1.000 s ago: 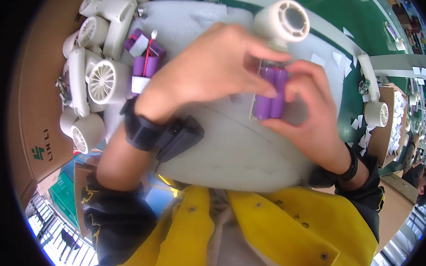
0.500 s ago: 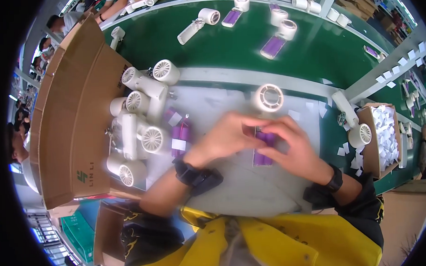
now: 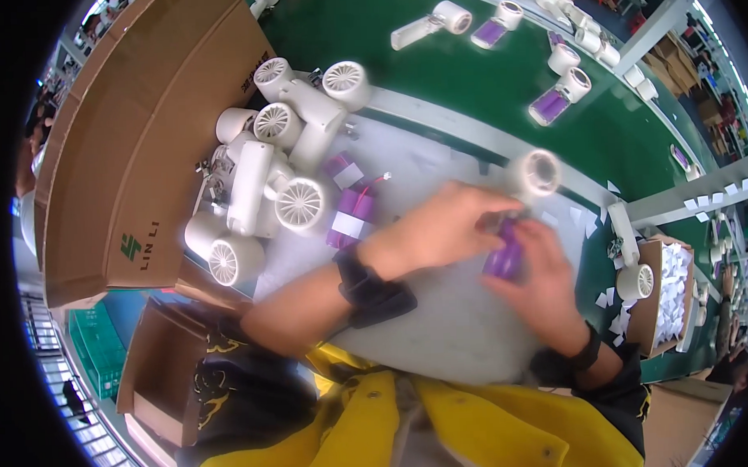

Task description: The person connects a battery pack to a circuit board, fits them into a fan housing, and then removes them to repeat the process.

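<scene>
Above the middle of the mat is a white handheld fan with a round head (image 3: pixel 539 172), slightly blurred; a purple battery pack (image 3: pixel 504 258) lies along its handle. My left hand (image 3: pixel 448 227) reaches in with thumb and fingers pinched at the neck between head and battery; the small part under the fingertips is hidden. Around the battery pack, the fingers and thumb of my right hand (image 3: pixel 545 285) are closed from the right side. Left of my left hand, purple battery packs (image 3: pixel 358 203) with white labels lie on the mat, one with a red lead and white plug.
Several white fans (image 3: pixel 300 205) are piled at left, beside a tall cardboard box (image 3: pixel 133 176). Beyond the pale rail, a green conveyor (image 3: pixel 459 74) carries more fans, some with purple batteries. On the right, a carton (image 3: pixel 644 306) holds white paper slips, with another fan (image 3: pixel 633 280) beside it.
My view has turned, shifting the scene. My right fingers have moved down from the fan's neck and now wrap around the battery pack. My left hand stays at the neck.
</scene>
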### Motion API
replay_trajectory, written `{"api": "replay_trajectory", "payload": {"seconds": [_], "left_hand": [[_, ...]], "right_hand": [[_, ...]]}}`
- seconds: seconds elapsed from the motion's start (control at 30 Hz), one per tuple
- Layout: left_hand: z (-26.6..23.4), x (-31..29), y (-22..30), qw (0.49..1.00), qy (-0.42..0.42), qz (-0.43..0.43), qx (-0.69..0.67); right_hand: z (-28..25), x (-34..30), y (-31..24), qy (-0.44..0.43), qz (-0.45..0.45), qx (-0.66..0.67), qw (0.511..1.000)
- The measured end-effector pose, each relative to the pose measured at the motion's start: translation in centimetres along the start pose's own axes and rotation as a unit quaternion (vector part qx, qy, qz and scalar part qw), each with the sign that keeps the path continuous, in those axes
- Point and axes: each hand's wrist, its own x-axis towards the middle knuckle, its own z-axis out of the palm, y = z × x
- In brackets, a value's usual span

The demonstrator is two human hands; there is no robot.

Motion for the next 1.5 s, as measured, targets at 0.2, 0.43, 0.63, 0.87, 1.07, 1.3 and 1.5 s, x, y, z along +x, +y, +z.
{"api": "replay_trajectory", "payload": {"seconds": [0.2, 0.43, 0.63, 0.87, 1.07, 1.3, 1.5], "left_hand": [[-2.5, -0.4, 4.7, 0.966, 0.164, 0.087, 0.18], [-7.6, -2.7, 4.8, 0.89, 0.17, -0.14, 0.399], [-6.6, -1.4, 3.2, 0.99, -0.026, -0.01, 0.141], [-3.4, 0.1, 4.9, 0.942, -0.133, -0.035, -0.306], [-1.6, 1.3, 2.1, 0.927, -0.107, -0.023, -0.359], [-0.5, 1.4, 1.3, 0.938, -0.002, 0.022, -0.346], [-1.7, 1.2, 1.7, 0.969, -0.015, -0.002, -0.248]], "right_hand": [[-3.7, 3.5, 7.0, 0.191, 0.095, -0.191, 0.958], [-4.5, 3.9, 4.5, 0.064, 0.061, -0.088, 0.992], [-3.2, 10.5, 3.3, -0.119, 0.03, -0.018, 0.992], [3.2, 24.3, 7.4, -0.124, -0.034, -0.088, 0.988], [7.7, 29.8, 11.0, -0.072, -0.098, -0.061, 0.991], [5.1, 26.5, 9.1, 0.065, -0.006, -0.056, 0.996], [-2.6, 13.9, 5.0, 0.007, -0.123, -0.062, 0.99]]}}
